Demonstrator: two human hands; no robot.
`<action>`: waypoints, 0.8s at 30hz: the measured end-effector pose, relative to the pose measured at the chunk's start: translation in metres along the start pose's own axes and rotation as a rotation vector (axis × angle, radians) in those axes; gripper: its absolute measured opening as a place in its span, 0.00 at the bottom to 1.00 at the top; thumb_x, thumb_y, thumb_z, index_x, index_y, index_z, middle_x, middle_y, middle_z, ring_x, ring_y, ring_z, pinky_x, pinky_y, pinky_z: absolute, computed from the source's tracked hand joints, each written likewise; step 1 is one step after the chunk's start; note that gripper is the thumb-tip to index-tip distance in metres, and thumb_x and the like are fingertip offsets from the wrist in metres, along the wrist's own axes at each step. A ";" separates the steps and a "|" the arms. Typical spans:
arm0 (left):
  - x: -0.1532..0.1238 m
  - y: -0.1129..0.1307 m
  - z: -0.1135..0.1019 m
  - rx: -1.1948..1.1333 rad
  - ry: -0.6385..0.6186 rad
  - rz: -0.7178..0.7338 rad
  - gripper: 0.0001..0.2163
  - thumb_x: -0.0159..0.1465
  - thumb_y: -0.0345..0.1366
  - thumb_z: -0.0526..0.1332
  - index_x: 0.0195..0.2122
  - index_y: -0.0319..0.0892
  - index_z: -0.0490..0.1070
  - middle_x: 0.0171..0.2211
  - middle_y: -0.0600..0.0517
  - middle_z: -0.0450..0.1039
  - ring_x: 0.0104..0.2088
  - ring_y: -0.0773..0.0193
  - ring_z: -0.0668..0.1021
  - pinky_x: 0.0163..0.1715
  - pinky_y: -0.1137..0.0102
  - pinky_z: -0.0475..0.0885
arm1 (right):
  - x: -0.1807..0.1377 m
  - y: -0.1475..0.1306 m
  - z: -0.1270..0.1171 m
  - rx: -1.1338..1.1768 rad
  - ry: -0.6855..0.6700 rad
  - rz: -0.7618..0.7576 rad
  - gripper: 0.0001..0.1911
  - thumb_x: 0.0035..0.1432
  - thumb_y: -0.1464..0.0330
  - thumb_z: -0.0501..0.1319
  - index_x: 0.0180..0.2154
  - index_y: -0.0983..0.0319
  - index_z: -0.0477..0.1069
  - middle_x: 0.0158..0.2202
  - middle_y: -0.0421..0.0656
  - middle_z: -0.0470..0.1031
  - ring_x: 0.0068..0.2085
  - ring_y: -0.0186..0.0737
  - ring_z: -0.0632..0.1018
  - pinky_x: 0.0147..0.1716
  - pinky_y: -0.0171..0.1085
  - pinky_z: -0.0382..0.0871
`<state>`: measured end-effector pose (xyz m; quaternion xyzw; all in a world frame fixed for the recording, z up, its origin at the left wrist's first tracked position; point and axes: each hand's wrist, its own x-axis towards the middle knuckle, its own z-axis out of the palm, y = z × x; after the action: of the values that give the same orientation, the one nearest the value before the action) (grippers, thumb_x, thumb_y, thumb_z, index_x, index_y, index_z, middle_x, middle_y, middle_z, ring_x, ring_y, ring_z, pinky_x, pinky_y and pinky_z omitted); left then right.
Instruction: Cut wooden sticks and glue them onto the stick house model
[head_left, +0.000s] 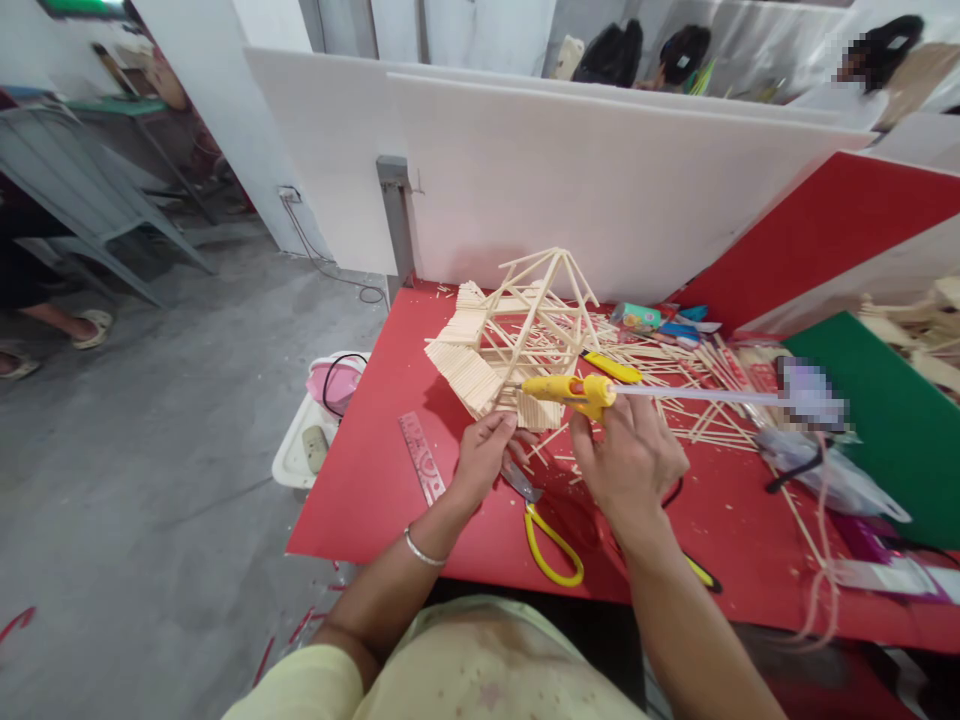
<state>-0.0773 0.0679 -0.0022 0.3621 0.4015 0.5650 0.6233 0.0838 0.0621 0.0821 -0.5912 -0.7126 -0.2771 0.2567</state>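
A model house frame built of thin wooden sticks (517, 330) stands on the red table, with slatted panels around its base and a pointed open top. My left hand (484, 450) pinches the near lower edge of this model between thumb and fingers. In my right hand (634, 455) is a yellow glue gun (570, 390), its nozzle pointing left at the slats just above my left fingertips. A long clear glue stick (697, 396) sticks out of its back. Scissors with yellow handles (555, 548) lie below my hands, blades partly hidden by the left one.
Left of my hands lies a clear ruler (421, 455). A yellow cutter (611, 367) rests behind the glue gun. Loose sticks (712, 425) and plastic bags (832, 465) cover the right side. White boards (585, 190) stand behind the table; a white basin (296, 455) sits off its left edge.
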 end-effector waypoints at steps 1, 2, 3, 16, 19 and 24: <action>0.000 0.000 0.000 0.003 -0.003 0.002 0.18 0.64 0.51 0.62 0.33 0.39 0.72 0.32 0.45 0.82 0.20 0.70 0.76 0.16 0.77 0.63 | 0.000 0.000 0.001 -0.003 0.001 0.002 0.11 0.63 0.64 0.59 0.45 0.62 0.73 0.36 0.46 0.74 0.34 0.42 0.71 0.32 0.39 0.55; 0.000 0.000 0.000 0.006 -0.005 0.004 0.17 0.65 0.51 0.62 0.34 0.39 0.72 0.32 0.45 0.82 0.20 0.69 0.77 0.16 0.77 0.63 | -0.001 0.001 0.001 -0.005 0.001 0.004 0.11 0.63 0.64 0.59 0.44 0.62 0.73 0.36 0.46 0.75 0.34 0.42 0.71 0.32 0.39 0.56; 0.000 -0.001 -0.001 0.008 -0.007 0.006 0.17 0.65 0.51 0.62 0.34 0.39 0.72 0.32 0.45 0.82 0.20 0.69 0.77 0.16 0.77 0.63 | -0.001 0.002 0.002 -0.007 0.002 0.010 0.11 0.63 0.64 0.59 0.43 0.62 0.73 0.36 0.46 0.75 0.35 0.42 0.72 0.33 0.39 0.56; 0.000 -0.003 -0.001 -0.002 0.007 0.008 0.19 0.63 0.53 0.63 0.33 0.39 0.73 0.32 0.45 0.82 0.20 0.68 0.77 0.16 0.76 0.62 | -0.002 0.005 0.001 0.003 0.021 0.029 0.10 0.61 0.65 0.59 0.43 0.62 0.74 0.38 0.47 0.75 0.35 0.42 0.72 0.32 0.39 0.58; 0.000 -0.002 -0.001 0.000 0.013 0.008 0.19 0.63 0.53 0.63 0.34 0.39 0.73 0.32 0.45 0.82 0.19 0.69 0.76 0.16 0.76 0.62 | -0.002 0.004 0.002 0.004 0.008 0.036 0.10 0.61 0.65 0.60 0.42 0.62 0.74 0.39 0.47 0.76 0.35 0.41 0.72 0.32 0.39 0.57; 0.000 -0.003 -0.002 -0.003 0.001 0.011 0.18 0.65 0.52 0.62 0.33 0.39 0.72 0.32 0.45 0.82 0.19 0.69 0.76 0.16 0.76 0.62 | -0.003 0.005 0.001 0.001 0.010 0.017 0.11 0.62 0.65 0.59 0.43 0.62 0.74 0.40 0.47 0.77 0.35 0.41 0.73 0.31 0.39 0.56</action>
<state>-0.0785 0.0675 -0.0055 0.3628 0.3992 0.5692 0.6205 0.0895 0.0615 0.0794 -0.5960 -0.7062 -0.2774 0.2628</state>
